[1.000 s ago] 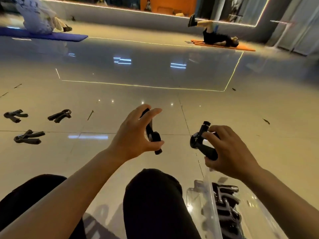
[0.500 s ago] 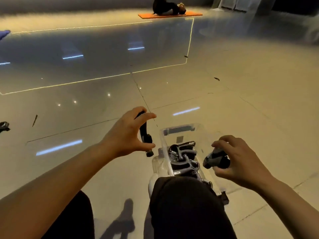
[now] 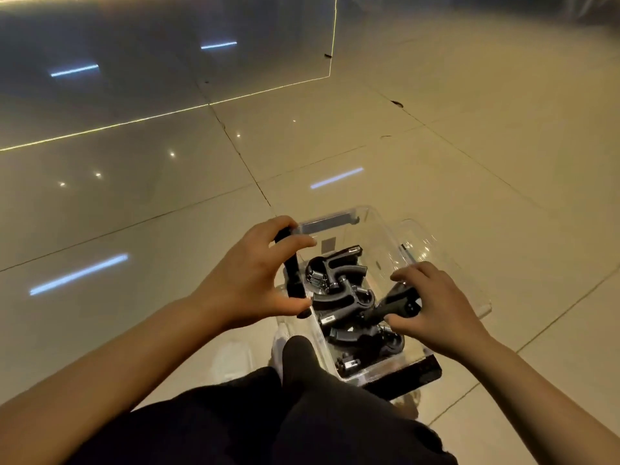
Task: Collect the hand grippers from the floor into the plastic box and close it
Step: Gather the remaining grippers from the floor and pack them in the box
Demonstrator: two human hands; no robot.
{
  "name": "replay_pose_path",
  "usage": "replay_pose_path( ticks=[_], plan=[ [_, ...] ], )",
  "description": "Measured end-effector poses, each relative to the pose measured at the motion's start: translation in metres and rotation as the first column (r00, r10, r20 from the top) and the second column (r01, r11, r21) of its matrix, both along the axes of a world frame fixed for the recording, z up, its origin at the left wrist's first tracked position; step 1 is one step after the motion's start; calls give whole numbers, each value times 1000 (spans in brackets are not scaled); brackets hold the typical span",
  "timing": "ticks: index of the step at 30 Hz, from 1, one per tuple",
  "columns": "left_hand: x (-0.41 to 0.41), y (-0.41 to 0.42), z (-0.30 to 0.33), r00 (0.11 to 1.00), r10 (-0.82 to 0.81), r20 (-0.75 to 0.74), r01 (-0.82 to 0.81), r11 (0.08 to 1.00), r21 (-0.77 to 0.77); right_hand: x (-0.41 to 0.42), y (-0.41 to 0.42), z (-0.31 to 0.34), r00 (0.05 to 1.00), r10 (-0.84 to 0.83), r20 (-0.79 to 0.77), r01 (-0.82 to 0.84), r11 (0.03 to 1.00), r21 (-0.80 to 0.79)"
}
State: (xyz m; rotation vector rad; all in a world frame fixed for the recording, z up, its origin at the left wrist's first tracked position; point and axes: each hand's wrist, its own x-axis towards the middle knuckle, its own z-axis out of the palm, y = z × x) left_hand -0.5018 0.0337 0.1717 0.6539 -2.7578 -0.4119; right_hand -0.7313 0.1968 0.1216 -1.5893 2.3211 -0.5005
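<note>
A clear plastic box (image 3: 380,229) stands open on the floor in front of my knees, with several black hand grippers (image 3: 339,283) piled inside. My left hand (image 3: 248,280) holds one black hand gripper (image 3: 291,270) upright at the box's left wall, pinched between thumb and fingers. My right hand (image 3: 432,310) grips another black hand gripper (image 3: 392,302) low over the box's right side, just above the pile. The transparent lid (image 3: 422,243) lies tilted against the box's right edge.
Glossy beige floor tiles (image 3: 469,146) spread all around, with light reflections. My knees in black trousers (image 3: 302,414) fill the bottom of the view, touching the box's near end. A small dark speck (image 3: 397,104) lies on the floor further off.
My view has swung down and right onto the box. Both hands have carried their hand grippers to the box, the right one lowering into it.
</note>
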Motion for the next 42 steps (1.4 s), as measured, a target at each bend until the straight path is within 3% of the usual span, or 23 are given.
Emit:
replay_pose_path(
  ticks=[4, 8, 12, 16, 21, 27, 33, 42],
  plan=[
    [1, -18, -29, 993, 103, -51, -99, 992, 79, -8, -25, -20, 999, 39, -14, -39, 999, 36],
    [-8, -26, -60, 977, 168, -128, -149, 978, 146, -23, -51, -34, 978, 124, -165, -102, 986, 131],
    [-4, -37, -81, 962, 209, -178, -171, 964, 204, -23, -86, -65, 842, 401, -360, -302, 904, 301],
    [6, -38, -97, 933, 276, -229, -194, 926, 325, -1, -112, -112, 803, 554, -222, -490, 824, 283],
    [12, -42, -117, 911, 340, -233, -228, 886, 404, 13, -122, -154, 860, 511, 23, -496, 822, 281],
    [13, -42, -125, 905, 358, -229, -231, 867, 442, 2, -109, -163, 915, 403, -7, -374, 856, 356],
    [14, -37, -135, 886, 404, -229, -250, 830, 498, 0, -110, -166, 895, 430, -121, -364, 859, 361],
    [25, -48, -134, 733, 617, -286, -285, 661, 694, -1, -106, -169, 920, 392, -33, -354, 861, 366]
  ],
)
